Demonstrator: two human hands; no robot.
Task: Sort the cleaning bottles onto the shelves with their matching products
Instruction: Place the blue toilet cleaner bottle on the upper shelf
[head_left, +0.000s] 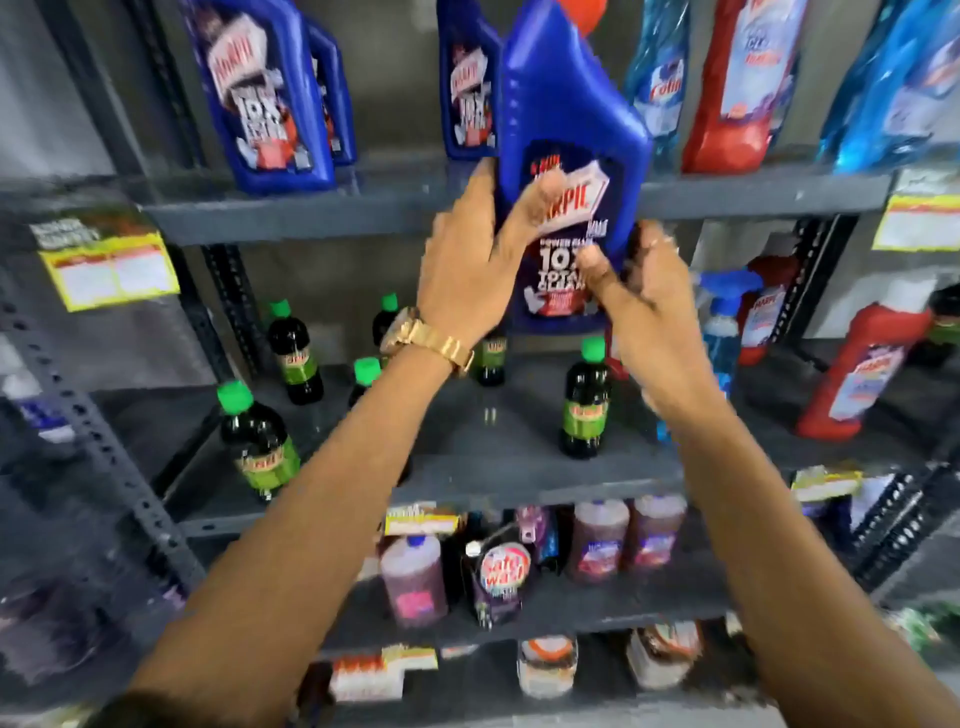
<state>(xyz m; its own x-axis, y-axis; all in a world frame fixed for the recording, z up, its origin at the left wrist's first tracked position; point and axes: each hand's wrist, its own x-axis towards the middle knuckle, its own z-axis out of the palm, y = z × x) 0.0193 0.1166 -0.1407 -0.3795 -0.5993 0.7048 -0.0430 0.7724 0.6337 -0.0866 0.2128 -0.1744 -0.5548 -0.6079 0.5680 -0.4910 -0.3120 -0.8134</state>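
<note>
Before the top shelf (753, 195), blue Harpic bottle (566, 130) clamped between left hand (467, 275), right hand (649, 301)

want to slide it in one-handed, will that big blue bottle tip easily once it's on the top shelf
Probably somewhat: the blue bottle is tall and narrows upward. Both hands hold it, the left hand and the right hand, suggesting weight. Its smooth plastic may be slippery.

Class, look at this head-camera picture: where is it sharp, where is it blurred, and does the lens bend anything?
Head view: the label on the held blue bottle reads fairly clearly; the right hand smears with motion blur; the left hand is crisper; the lower shelf products are soft and blocky; the shelf uprights splay outward from wide-angle distortion.
</note>
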